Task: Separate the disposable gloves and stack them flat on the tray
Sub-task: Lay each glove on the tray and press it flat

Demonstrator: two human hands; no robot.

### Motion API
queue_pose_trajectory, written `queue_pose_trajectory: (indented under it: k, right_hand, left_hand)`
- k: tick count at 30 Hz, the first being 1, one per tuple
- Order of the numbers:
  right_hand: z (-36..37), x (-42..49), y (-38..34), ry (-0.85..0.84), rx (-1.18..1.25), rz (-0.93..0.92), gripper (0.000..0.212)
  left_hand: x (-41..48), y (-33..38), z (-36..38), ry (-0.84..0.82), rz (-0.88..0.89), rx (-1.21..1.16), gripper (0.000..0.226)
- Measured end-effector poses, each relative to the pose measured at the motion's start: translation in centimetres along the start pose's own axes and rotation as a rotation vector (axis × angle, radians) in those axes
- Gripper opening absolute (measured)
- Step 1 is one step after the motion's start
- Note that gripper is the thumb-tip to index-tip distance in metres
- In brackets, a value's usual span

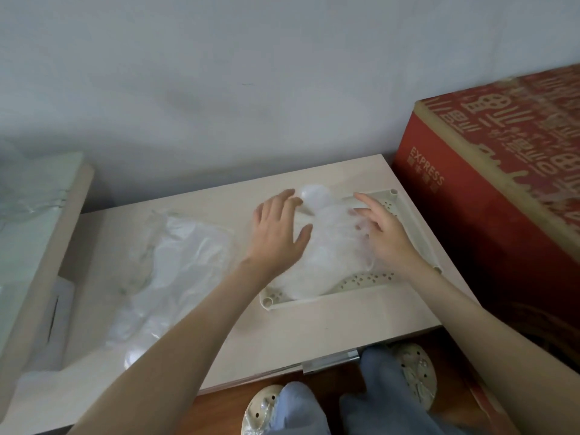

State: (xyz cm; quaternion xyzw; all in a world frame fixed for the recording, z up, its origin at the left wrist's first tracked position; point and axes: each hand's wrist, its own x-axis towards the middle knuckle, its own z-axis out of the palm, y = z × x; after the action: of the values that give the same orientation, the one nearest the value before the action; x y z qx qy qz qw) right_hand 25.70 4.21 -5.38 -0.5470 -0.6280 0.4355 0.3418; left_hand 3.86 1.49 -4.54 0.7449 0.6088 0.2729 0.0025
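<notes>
My left hand point(280, 229) and right hand point(384, 235) rest fingers apart on the gloves point(332, 255) in the tray point(317, 300) — feather-light, clingy film, so I'd pinch the 6 o'clock edge.

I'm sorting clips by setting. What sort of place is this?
Probably a room at home: a pale laminate table against a plain wall, a red EXPRESS shipping carton beside it, and perforated slippers on a wooden floor.
</notes>
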Motion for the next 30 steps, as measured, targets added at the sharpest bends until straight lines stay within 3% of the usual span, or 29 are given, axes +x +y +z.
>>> queue_pose_trajectory:
  k: [3,5,7,12,18,21,22,25,30]
  right_hand:
    - [-0.3,0.1,-0.5,-0.066,0.025,0.024,0.049]
    - [-0.6,0.2,-0.7,-0.121,-0.001,0.06,0.059]
    - [-1.1,0.3,-0.8,-0.172,-0.019,0.087,0.066]
    - [-1.5,0.6,-1.5,-0.266,-0.002,0.076,0.036]
    - [-1.4,-0.3,-3.9,-0.348,-0.039,-0.076,0.047]
    - [-1.6,-0.5,-4.5,-0.393,-0.016,-0.09,0.05]
    - [-1.9,-0.6,-4.5,-0.409,0.007,-0.088,0.049]
    - [-2.6,-0.5,-4.6,-0.462,0.112,-0.048,0.045]
    - [-3.3,-0.2,-5.7,-0.601,0.398,0.064,0.05]
  left_hand:
    - [-1.0,0.6,0.8,-0.095,0.256,0.014,0.042]
    - [-1.6,0.3,1.4,-0.189,0.333,0.07,0.044]
    - [-2.0,-0.2,1.7,-0.257,0.3,0.114,0.051]
    - [-1.7,-0.7,1.4,-0.246,0.201,0.098,0.062]
    - [0.8,1.3,-1.0,-0.225,-0.284,-0.25,0.081]
    - [2.5,0.9,-2.7,-0.464,-0.56,-0.883,0.067]
    - [2.8,0.4,-3.0,-0.544,-0.559,-1.0,0.064]
    - [3.5,-0.6,-3.5,-0.738,-0.382,-1.007,0.06]
    - [4.9,1.1,-5.5,-0.913,-0.21,-1.096,0.05]
